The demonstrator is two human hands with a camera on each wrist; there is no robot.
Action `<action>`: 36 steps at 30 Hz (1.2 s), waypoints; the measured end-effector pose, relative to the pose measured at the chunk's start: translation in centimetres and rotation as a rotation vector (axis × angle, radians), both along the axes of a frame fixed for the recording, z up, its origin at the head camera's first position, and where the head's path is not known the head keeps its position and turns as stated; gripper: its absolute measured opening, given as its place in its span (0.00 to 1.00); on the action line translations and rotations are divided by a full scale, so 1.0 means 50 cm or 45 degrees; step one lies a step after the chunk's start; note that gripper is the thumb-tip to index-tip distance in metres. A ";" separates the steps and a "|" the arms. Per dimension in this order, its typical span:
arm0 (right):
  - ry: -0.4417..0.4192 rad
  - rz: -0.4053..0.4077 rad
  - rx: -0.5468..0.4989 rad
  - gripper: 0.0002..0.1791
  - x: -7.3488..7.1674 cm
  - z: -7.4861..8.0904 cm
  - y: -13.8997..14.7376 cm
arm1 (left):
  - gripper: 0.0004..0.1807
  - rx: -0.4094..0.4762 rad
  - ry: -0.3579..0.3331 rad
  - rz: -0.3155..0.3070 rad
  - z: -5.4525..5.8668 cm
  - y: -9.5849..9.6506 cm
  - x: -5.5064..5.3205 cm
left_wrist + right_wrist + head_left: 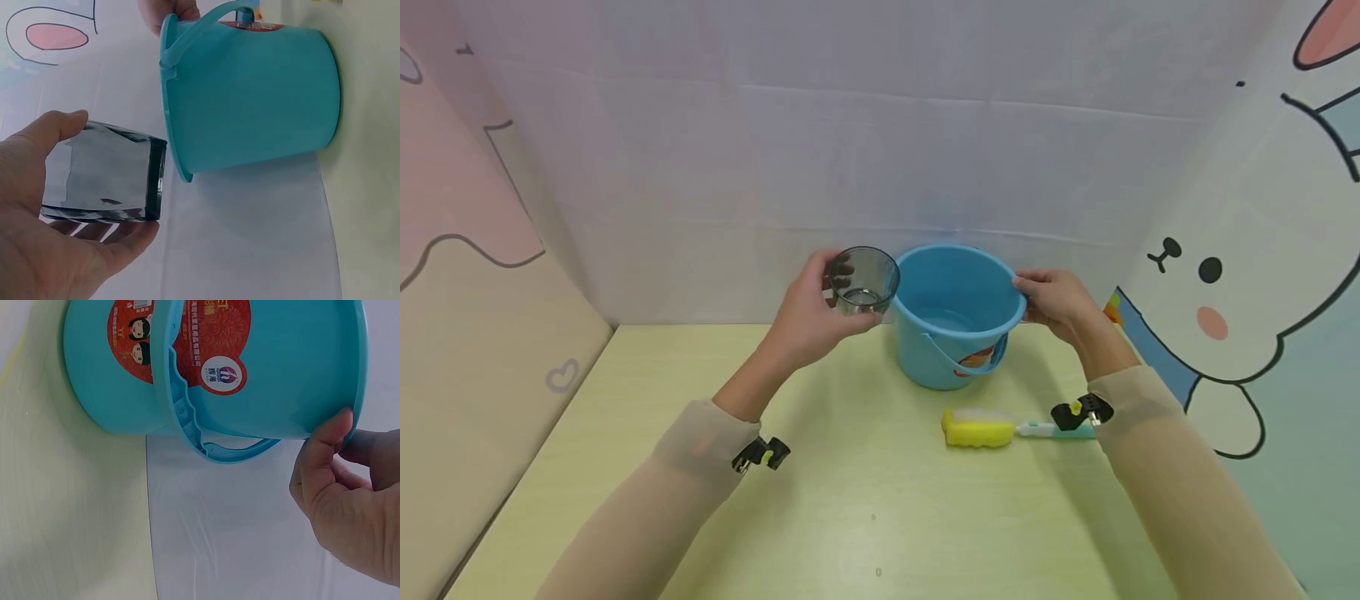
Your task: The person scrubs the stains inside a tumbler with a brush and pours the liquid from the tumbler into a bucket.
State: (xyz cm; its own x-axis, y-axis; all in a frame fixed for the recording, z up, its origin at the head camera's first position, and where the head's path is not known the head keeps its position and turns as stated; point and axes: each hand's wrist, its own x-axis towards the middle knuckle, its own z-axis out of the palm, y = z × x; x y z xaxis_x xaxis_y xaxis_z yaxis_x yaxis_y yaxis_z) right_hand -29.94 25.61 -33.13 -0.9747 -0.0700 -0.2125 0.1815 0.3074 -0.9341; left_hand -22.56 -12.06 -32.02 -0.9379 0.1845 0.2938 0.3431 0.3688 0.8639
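My left hand [811, 321] grips a dark tinted drinking glass [867, 279] round its side, thumb on one side and fingers on the other. The glass is held up left of a blue bucket [925, 354], close to its rim. In the left wrist view the glass [112, 172] shows smooth smoky walls and a thick base. My right hand [1054, 302] pinches the bucket's rim at the right. In the right wrist view the thumb and fingers of that hand [344, 494] meet over the rim. The bucket's handle [165, 375] hangs down across a red label [215, 344].
A brush with a yellow sponge head [977, 430] and a teal and white handle [1047, 429] lies on the pale yellow table [865, 500], in front of the bucket. A white sheet [850, 158] stands behind, with cartoon-printed panels [1247, 275] at both sides.
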 end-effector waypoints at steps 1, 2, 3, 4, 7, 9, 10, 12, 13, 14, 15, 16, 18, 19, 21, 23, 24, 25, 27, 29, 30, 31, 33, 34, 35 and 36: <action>-0.002 -0.001 -0.001 0.31 0.000 0.000 0.000 | 0.50 -0.001 -0.008 -0.003 -0.002 -0.001 0.004; -0.004 0.004 0.001 0.31 0.001 0.000 0.000 | 0.50 -0.003 -0.015 -0.005 -0.005 -0.002 0.007; -0.005 0.008 0.002 0.31 0.000 -0.001 0.000 | 0.51 -0.005 -0.025 -0.004 -0.007 -0.004 0.010; -0.005 0.012 0.005 0.31 0.000 -0.001 0.000 | 0.51 -0.008 -0.031 -0.004 -0.010 -0.005 0.013; -0.003 0.013 0.006 0.31 0.001 0.000 0.000 | 0.52 -0.016 -0.045 -0.003 -0.016 -0.010 0.021; -0.004 0.009 0.002 0.31 0.002 0.000 0.002 | 0.52 -0.026 -0.056 -0.008 -0.021 -0.012 0.026; -0.004 0.002 -0.002 0.31 0.003 0.000 0.002 | 0.52 -0.037 -0.055 -0.011 -0.024 -0.014 0.029; -0.005 -0.003 -0.004 0.31 0.004 0.000 0.003 | 0.52 -0.049 -0.061 -0.015 -0.031 -0.018 0.036; -0.006 -0.001 -0.007 0.31 0.005 0.000 0.004 | 0.52 -0.054 -0.064 -0.018 -0.035 -0.020 0.038; -0.005 -0.001 -0.007 0.31 0.004 0.000 0.005 | 0.52 -0.055 -0.068 -0.020 -0.038 -0.022 0.041; -0.004 0.001 -0.006 0.31 0.004 0.000 0.005 | 0.51 -0.055 -0.072 -0.022 -0.042 -0.024 0.043; -0.003 0.003 -0.006 0.31 0.004 -0.001 0.005 | 0.51 -0.055 -0.076 -0.023 -0.045 -0.026 0.046; -0.001 0.014 -0.004 0.32 0.003 -0.002 0.006 | 0.51 -0.054 -0.085 -0.022 -0.051 -0.031 0.050; -0.001 0.016 -0.005 0.32 0.003 -0.002 0.007 | 0.51 -0.055 -0.090 -0.021 -0.055 -0.033 0.053; 0.001 0.016 -0.003 0.31 0.002 -0.003 0.008 | 0.51 -0.065 -0.098 -0.018 -0.063 -0.038 0.058; 0.001 0.017 -0.003 0.31 0.001 -0.004 0.009 | 0.51 -0.074 -0.111 -0.013 -0.072 -0.042 0.065; 0.002 0.017 -0.003 0.31 0.001 -0.004 0.009 | 0.51 -0.079 -0.118 -0.011 -0.078 -0.044 0.068; 0.004 0.016 -0.002 0.31 0.000 -0.005 0.010 | 0.51 -0.081 -0.123 -0.011 -0.083 -0.046 0.071; 0.007 0.015 -0.001 0.31 -0.001 -0.005 0.011 | 0.51 -0.081 -0.136 -0.013 -0.095 -0.049 0.078; 0.009 0.015 -0.001 0.31 -0.001 -0.005 0.012 | 0.51 -0.082 -0.148 -0.014 -0.107 -0.052 0.084; 0.008 0.014 -0.002 0.31 -0.001 -0.005 0.012 | 0.51 -0.085 -0.154 -0.015 -0.113 -0.053 0.087; 0.005 0.011 -0.001 0.31 0.000 -0.005 0.012 | 0.51 -0.088 -0.160 -0.016 -0.119 -0.054 0.089; -0.001 0.008 0.000 0.31 0.001 -0.005 0.011 | 0.51 -0.092 -0.173 -0.018 -0.129 -0.055 0.094; -0.003 0.008 0.002 0.31 0.002 -0.004 0.011 | 0.51 -0.092 -0.179 -0.017 -0.133 -0.055 0.095; -0.004 0.009 0.004 0.31 0.002 -0.004 0.011 | 0.51 -0.094 -0.183 -0.015 -0.136 -0.055 0.097; -0.004 0.012 0.007 0.31 0.003 -0.004 0.010 | 0.51 -0.098 -0.185 -0.012 -0.139 -0.055 0.099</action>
